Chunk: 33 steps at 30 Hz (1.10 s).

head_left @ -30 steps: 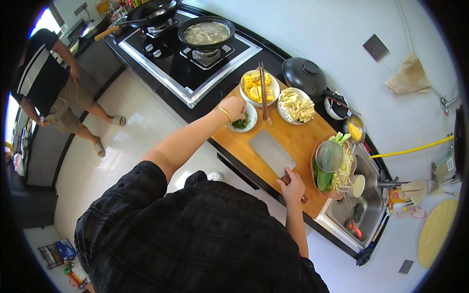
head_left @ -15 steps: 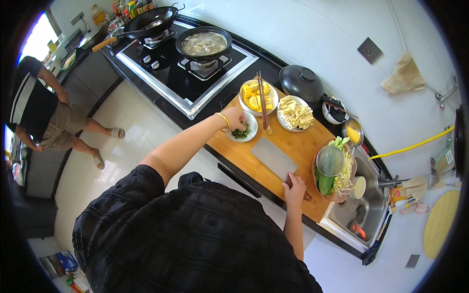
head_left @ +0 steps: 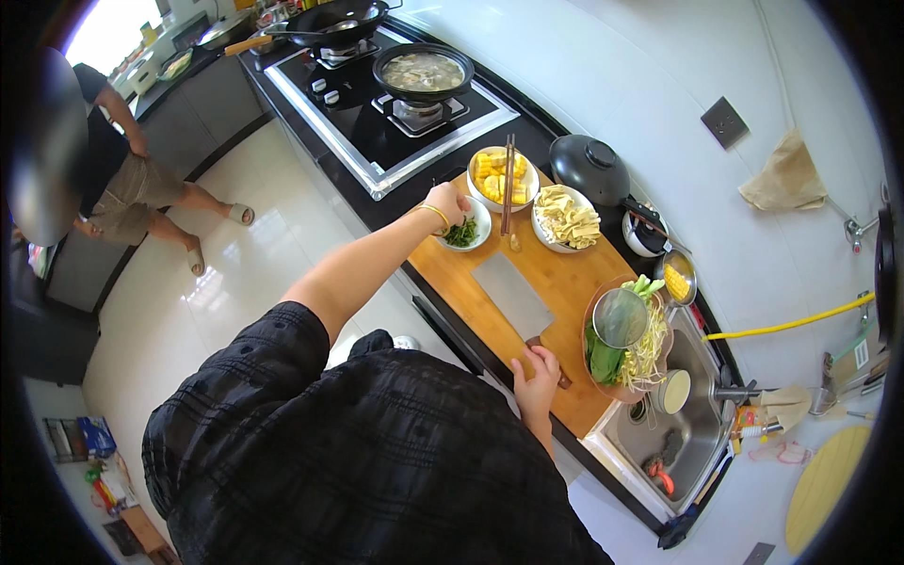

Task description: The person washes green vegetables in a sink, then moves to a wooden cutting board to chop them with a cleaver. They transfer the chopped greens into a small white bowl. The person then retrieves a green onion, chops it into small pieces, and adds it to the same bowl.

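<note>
My left hand (head_left: 449, 201), with a gold bangle at the wrist, is over the upper rim of a small white bowl (head_left: 482, 226). Chopped green herbs (head_left: 460, 232) lie in that bowl. Its fingers are bent together, and what they may hold is hidden. My right hand (head_left: 537, 374) is closed round the brown handle of a cleaver (head_left: 513, 294), whose blade lies flat on the wooden cutting board (head_left: 443, 273). Just beyond the herbs stands a bowl of corn pieces (head_left: 492, 177), with chopsticks (head_left: 509, 188) across it. Beside it is a bowl of pale yellow strips (head_left: 568, 221).
A pot of soup (head_left: 424, 73) and a black wok (head_left: 334, 24) sit on the stove. A black lid (head_left: 589, 168) rests behind the bowls. On the right, a colander of vegetables (head_left: 603, 356) stands by the sink (head_left: 692, 428). Another person (head_left: 132, 160) stands at left.
My left hand has lifted slightly from the herbs toward the bowl's upper rim, uncovering more of them. My right hand stays on the cleaver handle. The whole view has shifted.
</note>
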### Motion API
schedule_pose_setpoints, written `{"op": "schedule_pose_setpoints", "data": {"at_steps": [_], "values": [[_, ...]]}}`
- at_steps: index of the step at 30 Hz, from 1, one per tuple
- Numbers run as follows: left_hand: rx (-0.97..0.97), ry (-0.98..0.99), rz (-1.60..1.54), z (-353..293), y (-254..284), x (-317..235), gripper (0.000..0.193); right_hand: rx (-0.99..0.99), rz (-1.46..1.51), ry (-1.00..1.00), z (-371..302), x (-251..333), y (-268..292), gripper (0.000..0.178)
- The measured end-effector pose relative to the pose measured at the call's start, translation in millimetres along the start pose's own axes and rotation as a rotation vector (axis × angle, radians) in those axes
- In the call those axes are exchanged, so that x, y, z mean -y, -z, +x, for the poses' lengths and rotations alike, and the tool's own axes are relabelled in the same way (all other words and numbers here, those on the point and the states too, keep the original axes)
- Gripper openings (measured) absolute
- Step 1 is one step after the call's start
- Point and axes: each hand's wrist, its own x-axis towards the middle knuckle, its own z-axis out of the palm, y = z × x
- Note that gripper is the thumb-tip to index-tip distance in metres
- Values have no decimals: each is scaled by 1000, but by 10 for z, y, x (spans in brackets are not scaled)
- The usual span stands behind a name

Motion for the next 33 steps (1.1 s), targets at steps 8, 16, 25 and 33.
{"op": "schedule_pose_setpoints", "data": {"at_steps": [8,16,25,33], "values": [[124,-269,537,-133,29,-215,14,97,90,88,-7,-67,159,25],[-7,97,261,-244,181,-470,14,124,120,77,-81,-145,327,24],[49,370,75,-95,263,-440,20,132,162,22,-186,-224,494,23],[83,542,-499,-147,179,-462,17,178,192,87,31,-154,387,22]]}}
